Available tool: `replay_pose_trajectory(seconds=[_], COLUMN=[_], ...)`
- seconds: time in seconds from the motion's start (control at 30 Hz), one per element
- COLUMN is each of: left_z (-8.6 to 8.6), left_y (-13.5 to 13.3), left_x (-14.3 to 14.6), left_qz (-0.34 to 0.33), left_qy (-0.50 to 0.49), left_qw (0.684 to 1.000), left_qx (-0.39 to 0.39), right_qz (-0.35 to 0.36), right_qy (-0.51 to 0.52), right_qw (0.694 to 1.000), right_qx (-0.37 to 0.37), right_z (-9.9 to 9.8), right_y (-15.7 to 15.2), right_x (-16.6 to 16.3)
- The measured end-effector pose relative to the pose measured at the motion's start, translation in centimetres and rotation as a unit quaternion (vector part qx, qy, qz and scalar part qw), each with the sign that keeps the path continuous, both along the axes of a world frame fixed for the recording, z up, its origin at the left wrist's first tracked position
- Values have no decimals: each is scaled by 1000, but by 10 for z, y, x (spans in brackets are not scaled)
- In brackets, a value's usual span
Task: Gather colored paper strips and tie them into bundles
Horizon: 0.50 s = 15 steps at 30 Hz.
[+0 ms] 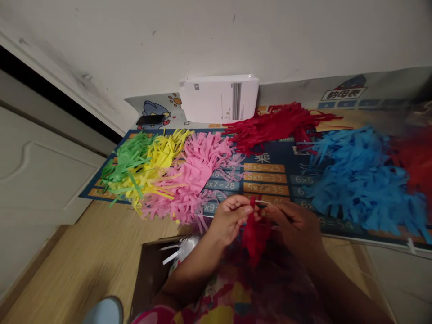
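Observation:
My left hand [232,218] pinches the top of a red paper tassel [254,240] between thumb and fingers. From there the tassel hangs down in front of my lap. On its right side, my right hand [297,225] is closed on a thin white string [261,202] that runs to the tassel's top. Both hands are held at the near edge of the table. Beyond them lie fringed paper bundles: pink [199,175], yellow [162,155], green [130,157], red [283,123] and blue [364,175].
A printed mat with multiplication tables [265,177] covers the table. A white box [219,100] leans at the wall, and a dark phone [150,120] lies at the back left. Below on the left is a brown box [143,274] holding clear plastic [187,247].

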<state>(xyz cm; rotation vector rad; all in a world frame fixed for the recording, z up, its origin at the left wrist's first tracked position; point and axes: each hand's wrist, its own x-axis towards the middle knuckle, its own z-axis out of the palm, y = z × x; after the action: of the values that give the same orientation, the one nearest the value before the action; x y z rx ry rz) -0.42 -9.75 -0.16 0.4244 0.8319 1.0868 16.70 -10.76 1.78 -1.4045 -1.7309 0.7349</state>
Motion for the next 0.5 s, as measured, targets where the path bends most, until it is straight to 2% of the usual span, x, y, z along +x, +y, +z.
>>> replay_pose_trajectory(seconds=[0.1,0.27,0.37,0.5], left_z=[0,-3,-1,6], left_y=[-1,-2,-3,-8], left_x=[1,3,4,7], left_qz=[3,0,4,19], left_qy=[9,53,105,188], left_qw=[1000,999,993,971], left_qx=[3,14,61,147], right_qz=[0,64,89,97], right_qy=[-7,-59,-96,-103], right_qw=[1000,996,991,990], right_qx=[4,34,31,-25], right_z=[-2,0,1,-2], right_y=[-1,-3,-3,-2], right_x=[1,3,4,6])
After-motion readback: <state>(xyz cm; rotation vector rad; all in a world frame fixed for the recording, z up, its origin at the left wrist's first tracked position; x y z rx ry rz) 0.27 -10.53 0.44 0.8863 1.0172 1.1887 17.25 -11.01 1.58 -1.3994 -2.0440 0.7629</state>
